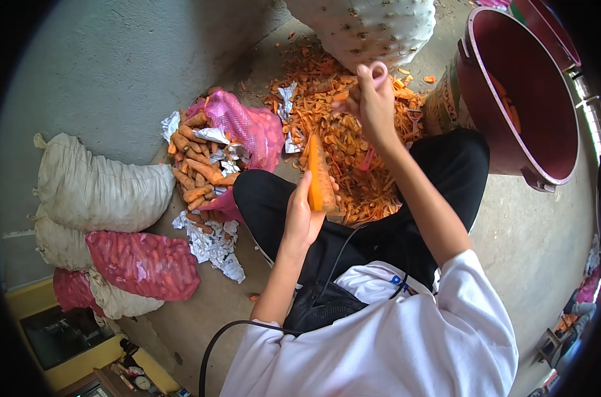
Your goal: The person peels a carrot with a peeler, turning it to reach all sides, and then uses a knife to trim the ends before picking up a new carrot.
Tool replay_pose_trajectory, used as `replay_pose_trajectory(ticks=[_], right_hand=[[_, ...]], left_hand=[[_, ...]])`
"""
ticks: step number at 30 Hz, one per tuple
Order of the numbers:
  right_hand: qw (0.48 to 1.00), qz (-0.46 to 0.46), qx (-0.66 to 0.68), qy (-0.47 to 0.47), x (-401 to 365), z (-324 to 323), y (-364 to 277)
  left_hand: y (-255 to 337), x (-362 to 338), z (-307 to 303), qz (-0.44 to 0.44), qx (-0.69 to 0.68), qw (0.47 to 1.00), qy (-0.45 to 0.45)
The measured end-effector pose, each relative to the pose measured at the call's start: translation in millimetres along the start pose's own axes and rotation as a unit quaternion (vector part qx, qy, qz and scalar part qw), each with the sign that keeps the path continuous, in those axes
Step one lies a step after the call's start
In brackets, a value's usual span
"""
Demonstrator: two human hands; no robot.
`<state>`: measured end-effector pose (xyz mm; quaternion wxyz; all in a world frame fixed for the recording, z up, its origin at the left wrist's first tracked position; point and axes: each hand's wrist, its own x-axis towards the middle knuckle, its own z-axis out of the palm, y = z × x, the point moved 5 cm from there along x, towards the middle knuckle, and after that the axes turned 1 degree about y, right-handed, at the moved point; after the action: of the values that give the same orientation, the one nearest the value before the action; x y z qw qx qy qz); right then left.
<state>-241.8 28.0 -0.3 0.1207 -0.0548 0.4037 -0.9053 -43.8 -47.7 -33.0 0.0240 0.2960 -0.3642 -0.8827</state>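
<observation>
My left hand (pixel 303 213) grips the thick end of a peeled orange carrot (pixel 319 173), which points away from me. My right hand (pixel 372 106) is stretched out beyond the carrot's tip and holds a pink-handled peeler (pixel 378 73) over a heap of carrot peelings (pixel 343 135) on the floor. I sit cross-legged in black trousers (pixel 274 202) and a white shirt.
An opened pink net sack of unpeeled carrots (pixel 211 155) lies to my left, with torn paper around it. A maroon bucket (pixel 522 99) stands at the right. White and pink sacks (pixel 108 218) pile at the left wall. A white sack (pixel 367 26) stands ahead.
</observation>
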Motion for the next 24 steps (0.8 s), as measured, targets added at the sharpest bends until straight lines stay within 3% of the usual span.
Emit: replay_pose_trajectory(ticks=[4, 5, 6, 12, 18, 24], right_hand=[[0.996, 0.054, 0.067, 0.037, -75.3, 26.9, -18.4], [0.995, 0.065, 0.067, 0.039, -88.4, 32.5, -21.8], [0.995, 0.057, 0.074, 0.046, -96.8, 36.7, -22.5], [0.994, 0.053, 0.084, 0.042, -112.7, 36.2, -10.8], [0.995, 0.048, 0.068, 0.045, -113.4, 35.4, -9.3], [0.993, 0.012, 0.075, 0.094, -110.2, 31.8, -19.2]], left_hand=[[-2.8, 13.3, 3.7, 0.01, -0.07, 0.997, -0.01], [0.7, 10.5, 11.1, 0.027, -0.045, 0.997, 0.049], [-1.2, 11.2, 8.1, 0.021, -0.06, 0.997, 0.04], [0.5, 5.8, 4.2, 0.026, -0.114, 0.992, -0.043], [5.2, -0.3, 14.9, 0.04, -0.076, 0.994, -0.067], [-0.4, 6.5, 10.5, 0.085, -0.038, 0.995, 0.021]])
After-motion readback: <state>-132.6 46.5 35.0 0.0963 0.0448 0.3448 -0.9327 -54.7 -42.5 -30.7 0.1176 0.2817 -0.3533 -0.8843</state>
